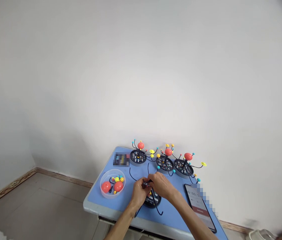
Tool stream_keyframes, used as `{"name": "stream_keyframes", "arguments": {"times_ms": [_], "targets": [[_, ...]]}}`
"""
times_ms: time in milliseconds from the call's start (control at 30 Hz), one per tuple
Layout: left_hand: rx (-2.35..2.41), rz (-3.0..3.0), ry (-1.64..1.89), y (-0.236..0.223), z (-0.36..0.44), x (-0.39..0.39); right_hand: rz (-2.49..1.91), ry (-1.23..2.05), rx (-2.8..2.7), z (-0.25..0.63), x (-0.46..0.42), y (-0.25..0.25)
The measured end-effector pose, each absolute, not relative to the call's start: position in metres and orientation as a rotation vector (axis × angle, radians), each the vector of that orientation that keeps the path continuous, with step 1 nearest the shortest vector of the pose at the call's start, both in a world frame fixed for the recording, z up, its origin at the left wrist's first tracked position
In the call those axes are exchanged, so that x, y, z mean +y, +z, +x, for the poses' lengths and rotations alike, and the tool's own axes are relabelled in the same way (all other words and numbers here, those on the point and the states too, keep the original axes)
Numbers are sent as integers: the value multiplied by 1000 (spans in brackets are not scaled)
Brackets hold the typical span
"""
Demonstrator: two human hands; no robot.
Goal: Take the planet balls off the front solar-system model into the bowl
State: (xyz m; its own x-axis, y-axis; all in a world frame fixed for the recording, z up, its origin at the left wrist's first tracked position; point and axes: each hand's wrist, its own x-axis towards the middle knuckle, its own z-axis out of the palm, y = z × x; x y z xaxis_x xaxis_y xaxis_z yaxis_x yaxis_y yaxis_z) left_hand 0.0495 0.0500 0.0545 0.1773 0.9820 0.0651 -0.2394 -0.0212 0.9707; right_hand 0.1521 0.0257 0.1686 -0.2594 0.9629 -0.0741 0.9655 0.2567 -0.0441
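My left hand (139, 193) and my right hand (161, 185) meet over a round black base (153, 200) on the blue table (131, 206). Both are closed in a pinch on small black wire arms (147, 182) above that base. More black wires curve out from under the hands. At the back of the table stand three finished models (138, 154) (165, 160) (184, 165), each a black disc with an orange ball and wire arms tipped with small coloured balls.
A clear round bowl (112, 184) at the left holds orange half-balls and small coloured pieces. A phone (200, 206) lies at the right near the table edge. A white wall rises behind; floor and skirting show at the left.
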Motion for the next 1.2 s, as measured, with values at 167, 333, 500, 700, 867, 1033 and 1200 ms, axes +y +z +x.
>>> {"name": "stream_keyframes", "arguments": {"times_ms": [167,333,500,700,867,1033,1200], "targets": [[874,1167,1216,53,51,51,1948,-139,2442,153,25,171],[881,1188,1205,56,50,50,1968,-174,2493,159,28,169],[892,1197,1202,58,49,49,1940,-130,2511,162,28,165],[897,1214,1163,61,46,46,1972,-93,2482,160,26,167],[905,1239,1153,64,44,45,2078,-109,2486,159,23,169],[908,1308,1205,64,45,45,2107,-108,2470,160,20,168],[920,1403,1249,65,43,46,2152,-115,2499,162,17,167]]}}
